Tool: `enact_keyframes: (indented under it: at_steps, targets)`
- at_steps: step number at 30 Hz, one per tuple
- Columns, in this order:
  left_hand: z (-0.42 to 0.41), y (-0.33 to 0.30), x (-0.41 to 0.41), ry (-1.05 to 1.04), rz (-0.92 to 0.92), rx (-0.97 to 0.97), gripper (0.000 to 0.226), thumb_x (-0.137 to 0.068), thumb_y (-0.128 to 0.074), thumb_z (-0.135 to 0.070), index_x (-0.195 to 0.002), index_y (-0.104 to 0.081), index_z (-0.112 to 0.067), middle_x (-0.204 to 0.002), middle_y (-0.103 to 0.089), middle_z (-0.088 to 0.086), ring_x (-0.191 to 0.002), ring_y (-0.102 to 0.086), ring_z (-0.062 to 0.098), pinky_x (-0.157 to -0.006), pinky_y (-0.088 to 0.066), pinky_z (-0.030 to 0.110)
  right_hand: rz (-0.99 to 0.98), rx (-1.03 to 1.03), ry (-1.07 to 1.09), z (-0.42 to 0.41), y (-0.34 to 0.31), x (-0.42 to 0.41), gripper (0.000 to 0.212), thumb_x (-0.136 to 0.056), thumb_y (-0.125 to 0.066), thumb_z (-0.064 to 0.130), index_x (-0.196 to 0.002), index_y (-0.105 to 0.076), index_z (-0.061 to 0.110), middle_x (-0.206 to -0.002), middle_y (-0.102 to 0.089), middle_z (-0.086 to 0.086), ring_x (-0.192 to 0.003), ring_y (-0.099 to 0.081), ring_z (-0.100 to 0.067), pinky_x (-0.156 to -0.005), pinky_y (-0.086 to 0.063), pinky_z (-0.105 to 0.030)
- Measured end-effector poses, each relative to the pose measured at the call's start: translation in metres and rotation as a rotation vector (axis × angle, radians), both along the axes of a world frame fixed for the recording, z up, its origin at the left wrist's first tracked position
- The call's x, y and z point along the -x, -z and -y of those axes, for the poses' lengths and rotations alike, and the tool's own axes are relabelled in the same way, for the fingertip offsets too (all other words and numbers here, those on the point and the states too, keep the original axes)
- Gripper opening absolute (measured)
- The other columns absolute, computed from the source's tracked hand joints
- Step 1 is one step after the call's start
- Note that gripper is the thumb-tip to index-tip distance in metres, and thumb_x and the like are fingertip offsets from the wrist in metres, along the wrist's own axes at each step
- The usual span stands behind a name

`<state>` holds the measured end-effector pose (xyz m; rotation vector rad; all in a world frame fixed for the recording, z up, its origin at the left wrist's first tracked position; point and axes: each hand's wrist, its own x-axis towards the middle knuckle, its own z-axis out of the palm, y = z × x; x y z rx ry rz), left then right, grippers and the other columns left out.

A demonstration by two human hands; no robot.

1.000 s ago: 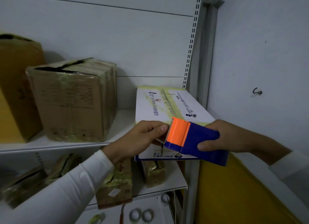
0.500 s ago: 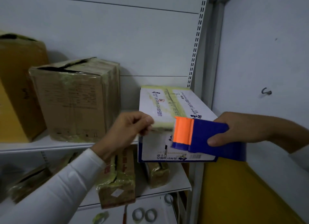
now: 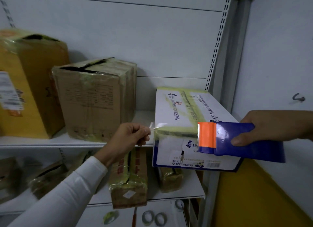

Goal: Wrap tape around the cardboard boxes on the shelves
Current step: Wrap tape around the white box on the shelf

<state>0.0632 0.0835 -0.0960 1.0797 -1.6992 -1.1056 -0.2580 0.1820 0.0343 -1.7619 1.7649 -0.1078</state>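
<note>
Here, from the head view, the left hand (image 3: pixel 130 137) pinches the free end of clear tape (image 3: pixel 156 126) just beside the white box (image 3: pixel 177 108) on the upper shelf (image 3: pixel 42 142). The right hand (image 3: pixel 271 125) grips the blue tape dispenser (image 3: pixel 237 140), its orange serrated end toward the box front. Brown cardboard boxes (image 3: pixel 94 98) stand further left.

A single head-worn view looks forward and slightly down, close to the shelves (image 3: pixel 76 142). The back panel fills the upper frame, a side wall (image 3: pixel 279 57) the right, and both forearms enter from the lower edge and right.
</note>
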Motion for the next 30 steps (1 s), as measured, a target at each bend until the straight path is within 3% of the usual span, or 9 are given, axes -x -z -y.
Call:
enact_keyframes:
  at_steps: [4, 7, 11, 15, 18, 21, 23, 27, 30]
  targets:
    - [0.000, 0.008, 0.007, -0.021, -0.030, -0.016, 0.020, -0.095, -0.055, -0.019, -0.086, -0.070, -0.009, -0.075, -0.069, 0.004, -0.067, -0.062, 0.015, -0.062, -0.053, 0.023, 0.009, 0.012, 0.045, -0.001, -0.001, -0.003, 0.032, -0.071, -0.072, 0.048, -0.072, -0.074, 0.016, -0.075, -0.076, -0.003, -0.065, -0.071, -0.018, -0.056, -0.050, -0.021]
    - [0.003, 0.011, 0.014, -0.073, 0.080, 0.078, 0.017, -0.092, -0.059, -0.028, -0.090, -0.067, -0.014, -0.082, -0.068, -0.001, -0.069, -0.064, 0.011, -0.063, -0.054, 0.029, 0.005, 0.025, 0.069, -0.003, -0.001, -0.008, 0.030, -0.073, -0.072, 0.044, -0.072, -0.073, 0.014, -0.070, -0.075, -0.001, -0.058, -0.068, -0.013, -0.052, -0.047, -0.018]
    - [0.012, 0.016, 0.011, -0.304, 0.260, 0.137, 0.061, -0.079, -0.072, -0.044, -0.128, -0.041, -0.023, -0.095, -0.057, -0.008, -0.082, -0.063, 0.011, -0.064, -0.048, 0.023, -0.014, 0.050, 0.087, -0.005, 0.002, -0.010, 0.028, -0.078, -0.070, 0.042, -0.070, -0.070, 0.016, -0.064, -0.073, 0.005, -0.051, -0.065, -0.005, -0.048, -0.043, -0.014]
    - [-0.003, 0.018, 0.018, -0.189, 0.146, 0.623, 0.015, -0.091, -0.055, -0.037, -0.102, -0.057, -0.027, -0.084, -0.057, -0.016, -0.075, -0.059, 0.003, -0.066, -0.048, 0.015, 0.011, 0.059, 0.091, -0.006, 0.005, -0.008, 0.025, -0.082, -0.069, 0.038, -0.070, -0.068, 0.017, -0.062, -0.072, 0.007, -0.050, -0.064, -0.004, -0.047, -0.042, -0.013]
    - [-0.003, 0.025, 0.033, -0.021, 0.255, 0.827, 0.029, -0.090, -0.057, -0.039, -0.108, -0.065, -0.018, -0.091, -0.052, -0.016, -0.078, -0.055, -0.001, -0.072, -0.045, 0.008, 0.008, 0.052, 0.094, -0.005, 0.005, -0.007, 0.025, -0.081, -0.070, 0.040, -0.073, -0.069, 0.016, -0.066, -0.074, 0.005, -0.052, -0.066, -0.006, -0.049, -0.044, -0.014]
    - [0.006, 0.031, 0.042, -0.026, 0.227, 0.758, 0.032, -0.090, -0.062, -0.036, -0.114, -0.067, -0.015, -0.096, -0.053, -0.013, -0.085, -0.054, -0.005, -0.076, -0.043, 0.004, 0.035, 0.049, 0.078, -0.006, 0.008, -0.008, 0.021, -0.083, -0.069, 0.037, -0.075, -0.068, 0.018, -0.066, -0.073, 0.008, -0.053, -0.066, -0.004, -0.049, -0.044, -0.013]
    - [0.012, 0.035, 0.040, 0.002, 0.247, 0.779, 0.034, -0.091, -0.059, -0.038, -0.116, -0.066, -0.015, -0.098, -0.052, -0.013, -0.086, -0.053, -0.004, -0.078, -0.045, 0.007, 0.046, 0.044, 0.066, -0.006, 0.010, -0.008, 0.017, -0.084, -0.069, 0.035, -0.076, -0.066, 0.021, -0.065, -0.073, 0.012, -0.053, -0.066, -0.002, -0.048, -0.044, -0.012]
    - [0.016, 0.019, 0.035, 0.000, 0.416, 0.927, 0.045, -0.090, -0.052, -0.049, -0.115, -0.065, -0.015, -0.104, -0.057, -0.005, -0.089, -0.058, 0.010, -0.074, -0.054, 0.028, 0.029, 0.043, 0.054, -0.004, 0.010, -0.008, 0.017, -0.085, -0.068, 0.037, -0.079, -0.066, 0.022, -0.067, -0.073, 0.015, -0.055, -0.067, -0.001, -0.050, -0.045, -0.012]
    - [0.015, -0.001, 0.051, 0.023, 0.584, 1.081, 0.061, -0.089, -0.047, -0.058, -0.127, -0.059, -0.012, -0.122, -0.060, 0.007, -0.108, -0.057, 0.020, -0.091, -0.047, 0.031, 0.011, 0.033, 0.052, -0.002, 0.009, -0.008, 0.021, -0.082, -0.069, 0.041, -0.085, -0.069, 0.020, -0.073, -0.075, 0.012, -0.060, -0.068, -0.003, -0.053, -0.047, -0.013]
